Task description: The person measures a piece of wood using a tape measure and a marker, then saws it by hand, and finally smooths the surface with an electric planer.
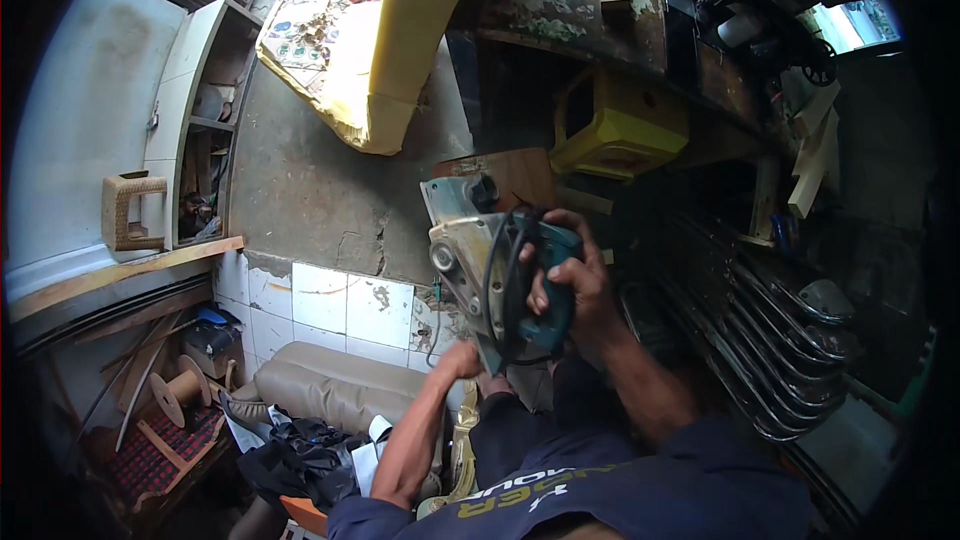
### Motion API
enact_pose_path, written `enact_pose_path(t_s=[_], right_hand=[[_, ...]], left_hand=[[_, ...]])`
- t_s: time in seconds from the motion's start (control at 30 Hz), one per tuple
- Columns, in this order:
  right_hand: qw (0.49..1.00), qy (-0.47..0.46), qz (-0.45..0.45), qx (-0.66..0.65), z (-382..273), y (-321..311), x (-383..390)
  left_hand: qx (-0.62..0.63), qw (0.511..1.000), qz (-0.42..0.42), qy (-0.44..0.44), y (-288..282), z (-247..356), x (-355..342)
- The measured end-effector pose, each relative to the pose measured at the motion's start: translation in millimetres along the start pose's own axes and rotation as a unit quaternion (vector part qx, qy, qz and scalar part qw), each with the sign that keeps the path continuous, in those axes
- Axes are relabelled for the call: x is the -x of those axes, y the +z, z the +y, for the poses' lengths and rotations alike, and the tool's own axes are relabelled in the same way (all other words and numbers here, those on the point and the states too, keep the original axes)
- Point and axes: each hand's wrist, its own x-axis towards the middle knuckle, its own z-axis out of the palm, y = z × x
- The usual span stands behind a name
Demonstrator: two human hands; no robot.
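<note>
Teal-and-silver power tool [468,265], yellow stool [632,130], red-and-black checked seat [133,464], taupe upholstery [330,378], white tiles [375,305], navy shirt [660,488]

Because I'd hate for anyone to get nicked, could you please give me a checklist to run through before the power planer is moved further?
1. Right hand around the teal handle: ok.
2. Left hand well away from the power planer: not ok, it is close to the lower end.
3. Black cord clear of the tool: not ok, it loops across the body.
4. Cord unplugged: cannot tell.
5. Hands covered: not ok, both bare.
</note>
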Motion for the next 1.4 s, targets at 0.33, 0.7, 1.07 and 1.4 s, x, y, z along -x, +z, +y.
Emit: enact_pose_path(t_s=[0.33, 0.7, 1.07, 1.4], right_hand=[[0.805, -0.207, 0.023, 0.556, 24, -151, -99], [0.788, -0.240, 0.002, 0.567, 48, -187, -79], [0.983, 0.134, 0.050, 0.117, 29, -47, -47], [0.473, 0.309, 0.229, 0.793, -41, -288, 125]], left_hand=[[0.386, 0.885, -0.249, -0.070, -53, 160, 121], [0.467, 0.842, -0.267, 0.031, -46, 237, 89], [0.460, 0.843, -0.279, -0.002, 0, 291, 98], [0.249, 0.932, -0.040, -0.259, -1, 237, 207]])
